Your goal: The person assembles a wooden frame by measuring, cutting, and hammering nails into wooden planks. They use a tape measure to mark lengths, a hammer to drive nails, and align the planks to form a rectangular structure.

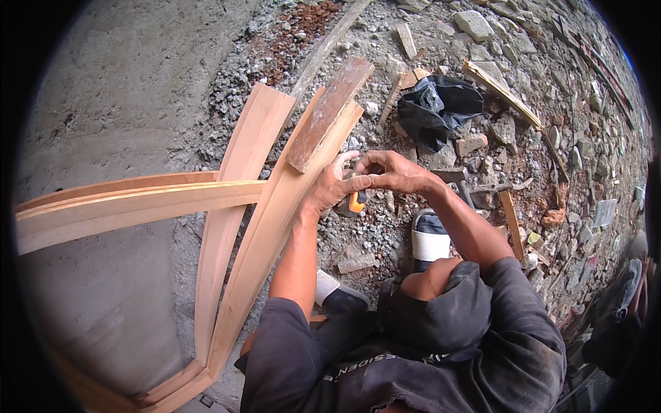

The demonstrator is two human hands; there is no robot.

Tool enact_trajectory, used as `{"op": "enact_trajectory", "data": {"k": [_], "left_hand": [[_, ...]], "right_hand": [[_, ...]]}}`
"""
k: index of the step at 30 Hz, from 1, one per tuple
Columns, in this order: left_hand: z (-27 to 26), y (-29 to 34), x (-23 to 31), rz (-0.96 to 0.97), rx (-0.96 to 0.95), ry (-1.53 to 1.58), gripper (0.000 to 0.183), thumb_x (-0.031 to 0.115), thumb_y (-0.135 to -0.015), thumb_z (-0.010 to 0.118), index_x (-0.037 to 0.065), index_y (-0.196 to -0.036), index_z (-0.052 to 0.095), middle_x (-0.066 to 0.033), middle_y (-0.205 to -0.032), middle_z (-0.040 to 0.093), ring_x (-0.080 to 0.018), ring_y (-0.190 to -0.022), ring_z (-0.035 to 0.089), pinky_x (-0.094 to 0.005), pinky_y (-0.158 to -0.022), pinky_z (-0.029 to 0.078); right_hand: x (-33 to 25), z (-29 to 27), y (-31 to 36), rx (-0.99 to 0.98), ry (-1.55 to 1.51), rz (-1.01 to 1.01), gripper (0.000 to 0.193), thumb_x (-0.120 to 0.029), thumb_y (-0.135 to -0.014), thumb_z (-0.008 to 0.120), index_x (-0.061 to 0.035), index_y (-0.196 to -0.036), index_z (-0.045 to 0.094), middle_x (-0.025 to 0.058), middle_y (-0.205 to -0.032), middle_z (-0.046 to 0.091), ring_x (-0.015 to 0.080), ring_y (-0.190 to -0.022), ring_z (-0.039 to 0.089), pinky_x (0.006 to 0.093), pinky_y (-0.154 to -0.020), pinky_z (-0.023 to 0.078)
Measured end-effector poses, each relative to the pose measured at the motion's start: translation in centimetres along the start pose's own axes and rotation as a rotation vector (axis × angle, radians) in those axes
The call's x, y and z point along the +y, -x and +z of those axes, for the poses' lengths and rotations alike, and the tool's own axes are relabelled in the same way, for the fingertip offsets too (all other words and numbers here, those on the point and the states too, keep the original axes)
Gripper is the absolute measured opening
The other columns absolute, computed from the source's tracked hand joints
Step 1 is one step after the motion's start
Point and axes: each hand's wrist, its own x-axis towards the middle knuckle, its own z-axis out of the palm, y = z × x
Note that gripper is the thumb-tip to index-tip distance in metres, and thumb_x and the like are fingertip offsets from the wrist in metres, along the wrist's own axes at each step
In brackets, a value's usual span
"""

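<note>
My left hand is closed beside a pale timber frame piece, its thumb reaching toward the other hand. Against its palm sits an orange and black tool, which looks like a tape measure; the fingers hide part of it. My right hand meets the left one, fingers bent and pinched together. Whatever is between those fingertips is too small or hidden to name. A short weathered board lies on top of the timber near the left hand.
A second upright timber and a crosspiece join the frame on the left, over grey concrete. Rubble covers the ground, with a black plastic bag, a hammer-like tool and wood scraps. My sandalled foot is below.
</note>
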Motion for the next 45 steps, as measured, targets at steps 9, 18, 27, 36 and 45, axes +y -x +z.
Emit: {"op": "enact_trajectory", "data": {"k": [9,18,27,36,45], "left_hand": [[-2.3,1.0,-0.3,-0.131,0.136,-0.041,0.053,0.037,-0.078,0.076,-0.003,-0.107,0.057,-0.0073,-0.088,0.064,-0.0119,-0.08,0.061,-0.0251,-0.071,0.049],[-3.9,4.0,-0.9,-0.047,0.794,-0.481,0.052,0.043,-0.081,0.069,0.0,-0.109,0.062,-0.015,-0.08,0.067,-0.0257,-0.075,0.065,-0.0373,-0.07,0.049],[-3.3,3.5,-0.9,-0.246,0.798,-0.538,0.074,0.046,-0.083,0.064,-0.008,-0.132,0.048,-0.032,-0.122,0.056,-0.0361,-0.117,0.056,-0.0379,-0.097,0.044],[-3.7,3.5,-1.1,-0.285,0.749,-0.54,0.077,0.05,-0.083,0.06,-0.006,-0.134,0.046,-0.0337,-0.113,0.06,-0.0389,-0.11,0.06,-0.0402,-0.091,0.047],[-3.6,3.4,-1.1,-0.296,0.747,-0.585,0.074,0.052,-0.085,0.055,-0.002,-0.135,0.047,-0.0317,-0.113,0.06,-0.042,-0.108,0.059,-0.0429,-0.091,0.047]], "right_hand": [[-1.4,-6.5,-1.7,0.106,-0.206,-0.1,0.023,-0.025,-0.088,0.066,-0.0046,-0.098,0.063,0.0049,-0.092,0.065,0.0137,-0.086,0.061,0.029,-0.082,0.051],[-2.6,-14.5,-8.0,0.551,-0.139,-0.035,0.026,-0.024,-0.095,0.06,0.0011,-0.096,0.062,0.0064,-0.081,0.064,0.0124,-0.07,0.063,0.0261,-0.069,0.056],[-2.1,-13.0,-10.1,0.644,-0.049,0.05,0.026,-0.024,-0.095,0.06,0.0025,-0.097,0.062,0.0052,-0.08,0.064,0.0119,-0.07,0.062,0.0252,-0.068,0.055],[-1.9,-12.1,-10.1,0.745,0.033,0.013,0.027,-0.021,-0.093,0.061,0.0034,-0.104,0.066,0.0064,-0.078,0.065,0.0111,-0.067,0.06,0.0252,-0.062,0.052],[-2.2,-12.1,-10.2,0.717,0.205,0.013,0.038,-0.03,-0.09,0.064,0.0038,-0.108,0.065,0.008,-0.082,0.067,0.0119,-0.073,0.062,0.0253,-0.065,0.05]]}}
